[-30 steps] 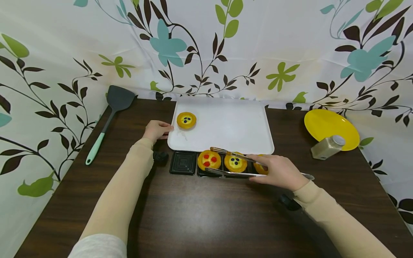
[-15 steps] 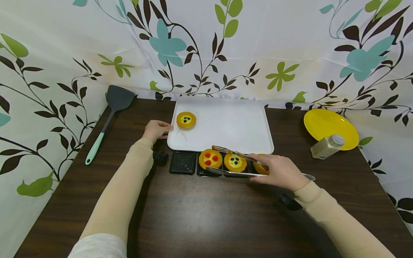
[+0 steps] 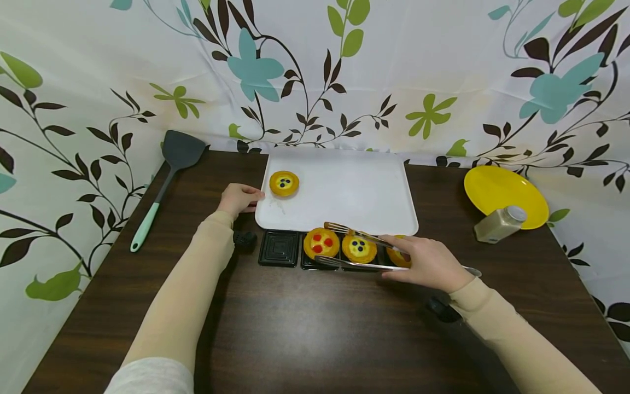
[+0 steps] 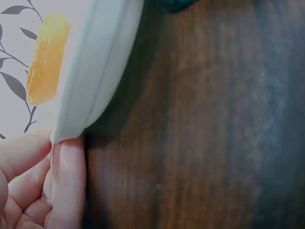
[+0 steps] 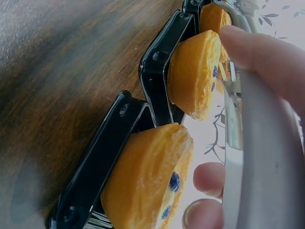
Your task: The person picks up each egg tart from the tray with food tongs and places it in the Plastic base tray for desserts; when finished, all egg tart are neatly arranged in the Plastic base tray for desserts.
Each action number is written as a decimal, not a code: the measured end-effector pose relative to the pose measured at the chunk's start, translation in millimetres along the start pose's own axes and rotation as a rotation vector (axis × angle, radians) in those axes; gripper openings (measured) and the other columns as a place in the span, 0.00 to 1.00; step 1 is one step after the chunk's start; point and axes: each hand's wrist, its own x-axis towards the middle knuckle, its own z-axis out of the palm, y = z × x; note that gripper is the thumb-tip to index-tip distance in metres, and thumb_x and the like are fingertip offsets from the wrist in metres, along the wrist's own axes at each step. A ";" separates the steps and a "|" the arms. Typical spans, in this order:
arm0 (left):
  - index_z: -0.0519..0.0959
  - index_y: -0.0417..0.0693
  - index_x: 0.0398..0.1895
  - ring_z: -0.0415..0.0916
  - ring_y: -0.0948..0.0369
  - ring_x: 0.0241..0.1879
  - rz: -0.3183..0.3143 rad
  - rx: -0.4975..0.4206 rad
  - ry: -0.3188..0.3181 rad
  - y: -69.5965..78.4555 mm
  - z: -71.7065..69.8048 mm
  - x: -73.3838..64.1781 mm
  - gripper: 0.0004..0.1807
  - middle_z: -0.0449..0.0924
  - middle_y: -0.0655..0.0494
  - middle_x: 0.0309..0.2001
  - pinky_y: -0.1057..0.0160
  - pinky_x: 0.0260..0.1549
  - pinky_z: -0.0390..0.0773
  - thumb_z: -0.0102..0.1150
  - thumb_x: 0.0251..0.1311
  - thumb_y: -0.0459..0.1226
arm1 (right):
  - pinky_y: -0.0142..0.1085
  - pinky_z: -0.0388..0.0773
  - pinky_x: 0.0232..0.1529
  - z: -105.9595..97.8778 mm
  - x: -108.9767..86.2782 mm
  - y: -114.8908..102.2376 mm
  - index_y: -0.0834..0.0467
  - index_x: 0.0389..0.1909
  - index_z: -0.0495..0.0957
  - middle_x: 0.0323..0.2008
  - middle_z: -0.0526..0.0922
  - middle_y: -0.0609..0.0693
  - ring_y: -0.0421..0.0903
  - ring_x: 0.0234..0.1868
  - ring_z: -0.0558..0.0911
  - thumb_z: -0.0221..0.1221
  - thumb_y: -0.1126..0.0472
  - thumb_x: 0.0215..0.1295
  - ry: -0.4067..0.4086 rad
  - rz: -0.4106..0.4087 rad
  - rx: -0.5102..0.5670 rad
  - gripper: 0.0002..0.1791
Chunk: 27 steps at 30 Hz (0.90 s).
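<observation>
My left hand (image 3: 239, 199) pinches the left edge of a white tray (image 3: 344, 191) between thumb and fingers; the left wrist view shows the tray's rim (image 4: 102, 62) in that grip. On the tray sits a tart (image 3: 284, 183) with blue berries. My right hand (image 3: 423, 262) holds metal tongs (image 3: 364, 267) with their arms spread. The tong tips stand on either side of a red-topped tart (image 3: 321, 244) in a black compartment tray (image 3: 278, 249). Under the tongs lie a blueberry-topped tart (image 3: 359, 249) and, partly hidden by the hand, another tart (image 5: 143, 176). The leftmost compartment is bare.
A dark spatula (image 3: 182, 150) with a mint handle lies at the left on the brown table (image 3: 295, 328). At the right a yellow plate (image 3: 504, 191) is propped near the patterned cloth, with a shaker jar (image 3: 499, 225) before it.
The red-topped tart has shifted slightly right and up between the tong tips, and the tongs' upper tip has moved a little with it. The left hand stays on the tray.
</observation>
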 end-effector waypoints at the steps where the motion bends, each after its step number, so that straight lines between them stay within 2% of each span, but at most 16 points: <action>1: 0.74 0.35 0.58 0.74 0.51 0.54 -0.002 -0.004 0.001 0.6 -0.2 -0.8 0.23 0.72 0.40 0.56 0.63 0.46 0.81 0.57 0.64 0.41 | 0.40 0.82 0.33 0.0 0.1 0.2 0.50 0.63 0.72 0.47 0.83 0.54 0.43 0.32 0.78 0.69 0.37 0.45 -0.001 0.000 0.001 0.43; 8: 0.75 0.35 0.57 0.76 0.53 0.51 -0.004 -0.010 0.017 2.5 -0.6 -2.8 0.22 0.74 0.41 0.54 0.65 0.44 0.82 0.58 0.63 0.40 | 0.37 0.80 0.31 -1.0 0.4 1.0 0.50 0.63 0.71 0.44 0.84 0.52 0.41 0.30 0.76 0.69 0.36 0.46 -0.006 -0.004 0.004 0.43; 13: 0.74 0.36 0.58 0.75 0.51 0.53 -0.009 -0.001 0.002 1.6 -1.2 -1.5 0.23 0.73 0.41 0.55 0.64 0.45 0.81 0.57 0.64 0.40 | 0.35 0.79 0.29 -1.2 -0.2 2.2 0.51 0.63 0.72 0.42 0.84 0.50 0.39 0.29 0.74 0.69 0.36 0.45 -0.001 -0.008 0.008 0.43; 20: 0.74 0.36 0.57 0.75 0.50 0.53 -0.001 0.011 0.001 0.3 -1.0 1.5 0.22 0.73 0.40 0.55 0.63 0.46 0.81 0.57 0.64 0.41 | 0.36 0.80 0.32 -2.1 -0.9 3.4 0.50 0.64 0.71 0.44 0.84 0.50 0.40 0.29 0.74 0.69 0.37 0.46 -0.010 0.006 0.029 0.43; 27: 0.75 0.36 0.57 0.75 0.51 0.53 -0.004 0.012 0.000 -0.7 -0.7 2.7 0.22 0.73 0.41 0.54 0.63 0.45 0.81 0.57 0.64 0.41 | 0.30 0.73 0.26 -4.1 1.2 4.8 0.50 0.64 0.70 0.35 0.83 0.46 0.39 0.26 0.70 0.70 0.37 0.45 0.007 0.015 0.058 0.44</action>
